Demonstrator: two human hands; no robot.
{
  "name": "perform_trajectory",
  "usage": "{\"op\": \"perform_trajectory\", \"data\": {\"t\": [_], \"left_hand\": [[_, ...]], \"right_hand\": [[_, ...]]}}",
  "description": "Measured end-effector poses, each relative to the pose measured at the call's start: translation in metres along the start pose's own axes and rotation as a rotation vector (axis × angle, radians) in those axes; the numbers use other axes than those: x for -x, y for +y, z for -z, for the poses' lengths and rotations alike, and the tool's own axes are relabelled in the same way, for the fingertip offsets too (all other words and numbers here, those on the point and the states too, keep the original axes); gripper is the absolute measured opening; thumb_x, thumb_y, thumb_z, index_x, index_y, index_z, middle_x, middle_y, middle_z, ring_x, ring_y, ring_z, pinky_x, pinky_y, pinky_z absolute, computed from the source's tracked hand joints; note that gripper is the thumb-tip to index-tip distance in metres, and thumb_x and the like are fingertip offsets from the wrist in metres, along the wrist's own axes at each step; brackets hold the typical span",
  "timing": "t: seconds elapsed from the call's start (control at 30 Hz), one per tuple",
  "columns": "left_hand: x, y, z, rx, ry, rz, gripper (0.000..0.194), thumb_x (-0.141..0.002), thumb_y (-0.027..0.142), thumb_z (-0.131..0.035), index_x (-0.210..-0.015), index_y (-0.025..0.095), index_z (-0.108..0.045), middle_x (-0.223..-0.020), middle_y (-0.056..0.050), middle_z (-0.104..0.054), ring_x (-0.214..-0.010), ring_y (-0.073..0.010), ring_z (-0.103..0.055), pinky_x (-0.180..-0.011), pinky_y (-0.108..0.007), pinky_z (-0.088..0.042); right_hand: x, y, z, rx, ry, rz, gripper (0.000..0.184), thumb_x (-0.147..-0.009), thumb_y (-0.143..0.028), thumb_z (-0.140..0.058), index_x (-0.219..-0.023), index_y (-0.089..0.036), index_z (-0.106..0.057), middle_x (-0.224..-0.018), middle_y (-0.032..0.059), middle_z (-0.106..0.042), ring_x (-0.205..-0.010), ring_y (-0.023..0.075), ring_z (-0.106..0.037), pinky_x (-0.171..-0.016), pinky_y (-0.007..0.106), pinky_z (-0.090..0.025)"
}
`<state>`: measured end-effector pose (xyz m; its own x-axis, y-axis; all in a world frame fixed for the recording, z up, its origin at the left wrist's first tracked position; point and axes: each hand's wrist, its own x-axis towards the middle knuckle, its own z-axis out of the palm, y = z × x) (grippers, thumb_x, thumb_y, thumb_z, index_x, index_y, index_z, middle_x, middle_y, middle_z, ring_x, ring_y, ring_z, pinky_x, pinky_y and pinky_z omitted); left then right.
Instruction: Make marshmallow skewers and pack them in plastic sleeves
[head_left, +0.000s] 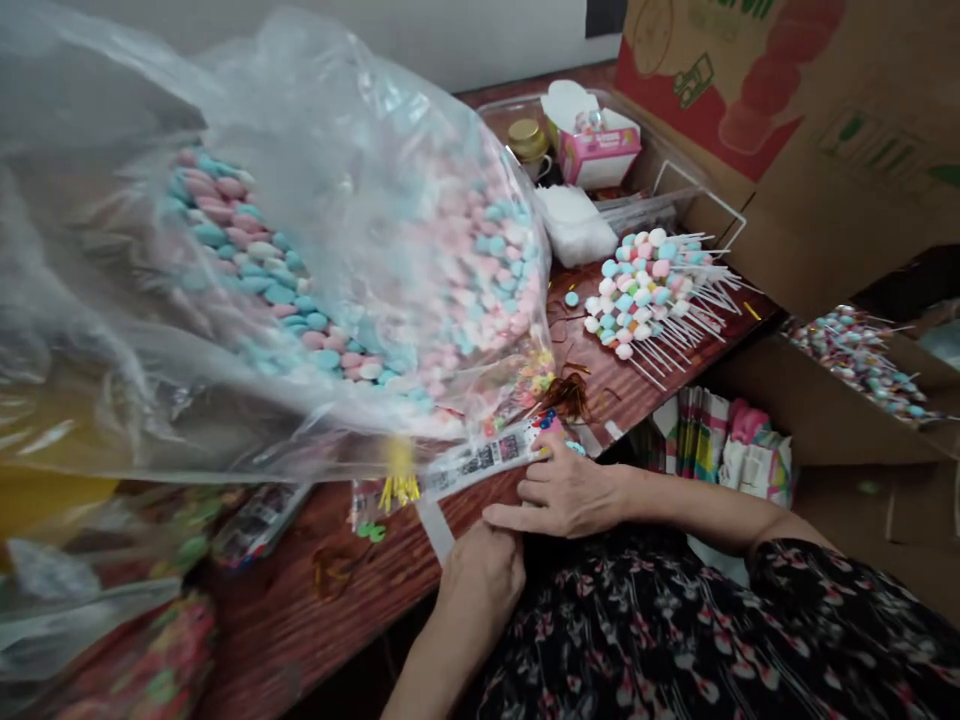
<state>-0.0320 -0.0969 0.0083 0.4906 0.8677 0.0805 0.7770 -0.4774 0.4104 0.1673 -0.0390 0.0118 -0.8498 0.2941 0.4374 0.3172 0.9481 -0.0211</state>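
A printed plastic strip [487, 457] lies on the table [300, 630], long axis eight-to-two o'clock. The right hand [574, 492] stretches its index toward eleven; the left hand [481, 565] curls at its eight. Any pinch, I can't tell.

We've got a bag [337, 190] of candies [262, 275] on the table [360, 575], left to centre. Right of it, stick candies [637, 285]; behind those, a tray [646, 210] with jar [528, 140] and box [602, 155] inside. We log a carton [825, 230] right rear, a strip [484, 457] before the bag, right hand [577, 495] at its right end, left hand [484, 565] nearer us.
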Motion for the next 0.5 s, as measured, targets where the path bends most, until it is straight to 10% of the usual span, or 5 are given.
{"op": "perform_trajectory", "data": {"t": [0.13,0.3,0.5], "left_hand": [[-0.001,-0.003,-0.007,0.097,0.025,0.04,0.023,-0.088,0.015,-0.042,-0.078,0.018,-0.063,-0.068,-0.006,-0.063,-0.06,-0.0171,-0.06,-0.058,-0.027,-0.045],[0.001,-0.006,0.0,0.539,0.08,0.288,0.028,-0.093,0.031,-0.047,-0.072,0.018,-0.06,-0.063,-0.001,-0.056,-0.058,-0.013,-0.052,-0.057,-0.023,-0.04],[-0.007,0.006,-0.003,1.011,0.117,0.656,0.031,-0.084,0.045,-0.06,-0.075,0.016,-0.065,-0.063,0.0,-0.059,-0.05,-0.0095,-0.045,-0.048,-0.02,-0.035]], "right_hand": [[0.019,0.011,0.014,-0.042,-0.003,-0.109,0.025,-0.094,-0.021,-0.047,-0.115,-0.021,-0.061,-0.094,0.0037,-0.069,-0.095,0.0183,-0.054,-0.09,0.042,-0.028],[0.049,0.065,0.037,-0.009,0.038,-0.661,0.025,-0.095,-0.018,-0.043,-0.101,-0.019,-0.068,-0.096,0.0063,-0.071,-0.089,0.0164,-0.058,-0.084,0.034,-0.033],[0.026,0.12,0.04,0.041,-0.281,-1.025,0.028,-0.094,-0.024,-0.045,-0.097,-0.019,-0.072,-0.102,0.0085,-0.07,-0.093,0.0202,-0.062,-0.079,0.03,-0.04]]}}
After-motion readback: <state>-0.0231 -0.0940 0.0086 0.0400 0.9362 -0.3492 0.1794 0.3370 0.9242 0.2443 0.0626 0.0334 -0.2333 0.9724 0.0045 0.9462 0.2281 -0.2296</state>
